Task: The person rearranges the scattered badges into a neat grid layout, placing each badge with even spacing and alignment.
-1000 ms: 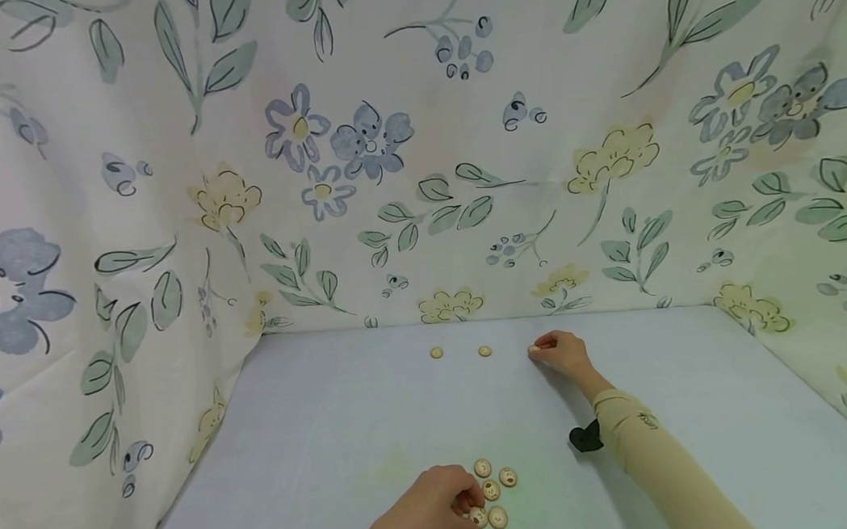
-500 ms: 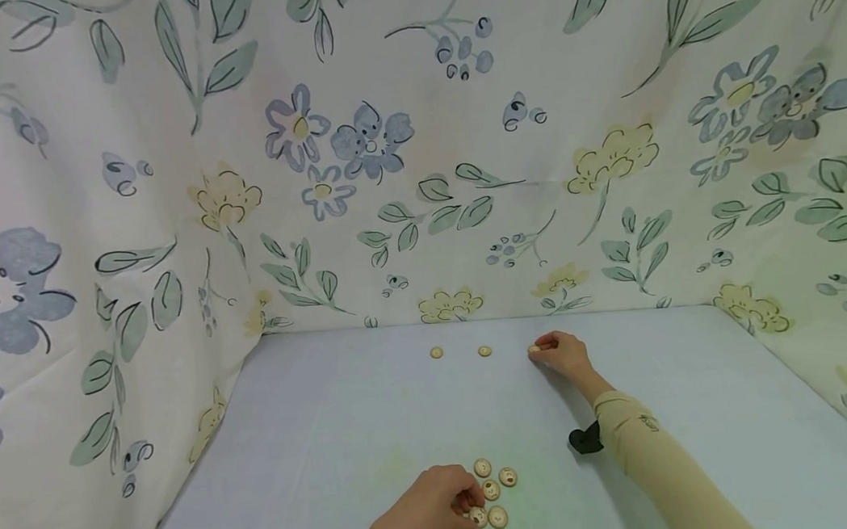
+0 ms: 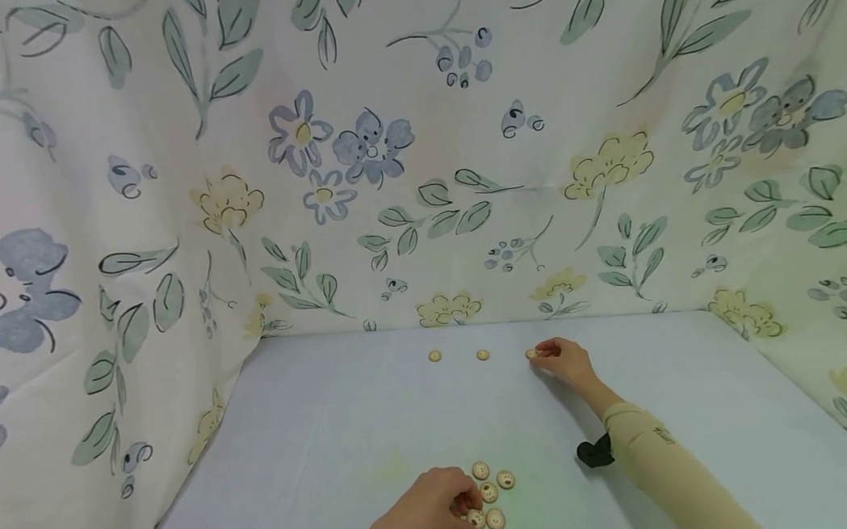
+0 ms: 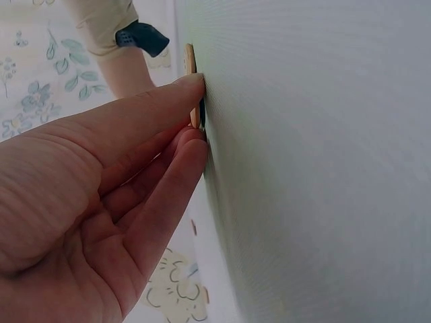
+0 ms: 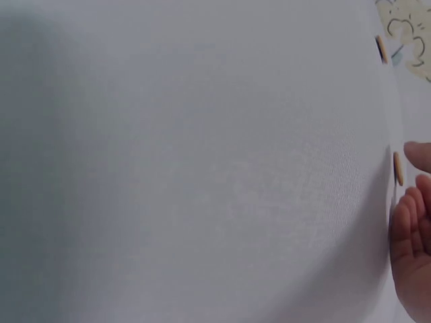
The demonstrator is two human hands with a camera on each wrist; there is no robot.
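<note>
Head view: on a white table (image 3: 332,432), a far row of three wooden buttons: left far button (image 3: 435,356), middle far button (image 3: 483,355), right far button (image 3: 532,354). The last is met by the fingertips of the right hand (image 3: 566,361), worn with a pale sleeve (image 3: 669,464). Nearer, a cluster of five; its lower-left button (image 3: 476,519) is pinched by the left hand (image 3: 438,502). Backed by floral cloth (image 3: 465,238).

Left wrist view: a button edge is shown between thumb and curled fingertips, close to the table surface.

Right wrist view: two thin buttons are seen edge-on, one just beside thumb and fingers, which are held slightly apart; whether it is gripped cannot be told.
</note>
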